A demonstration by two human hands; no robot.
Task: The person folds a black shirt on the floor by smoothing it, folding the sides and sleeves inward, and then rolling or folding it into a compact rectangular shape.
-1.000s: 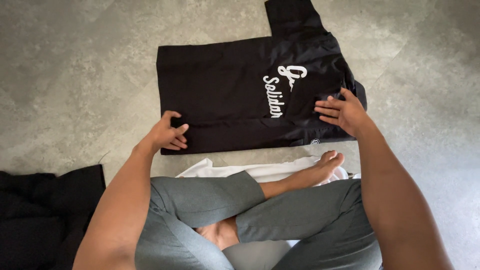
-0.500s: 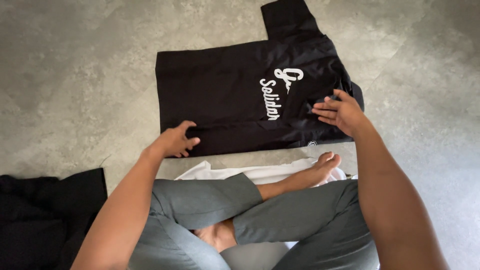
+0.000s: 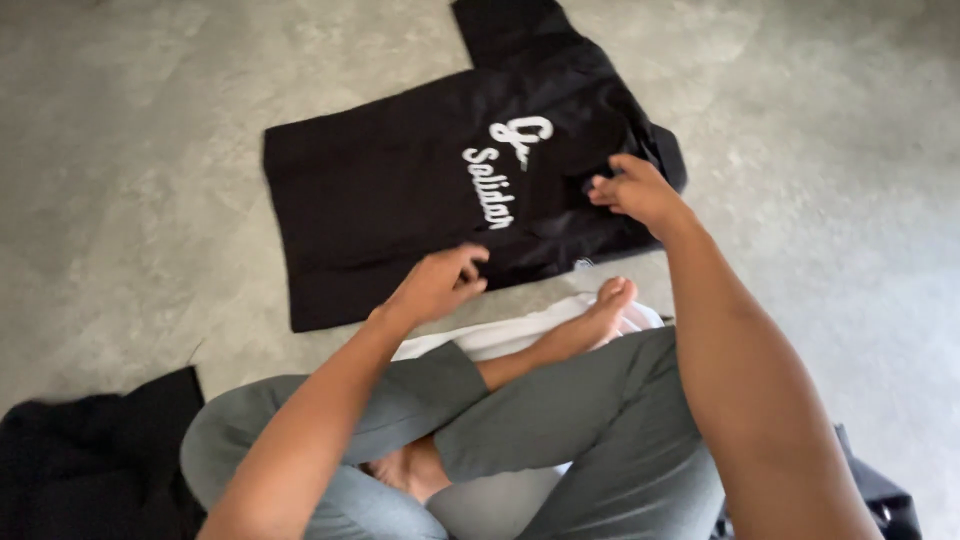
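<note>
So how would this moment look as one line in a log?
left hand: on near edge of black T-shirt | right hand: on shirt's right side | shirt: flat on grey floor | person: cross-legged

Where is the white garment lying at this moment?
In the head view, the white garment lies on the grey floor under the person's crossed legs, just below the black shirt and near the left hand.
</note>
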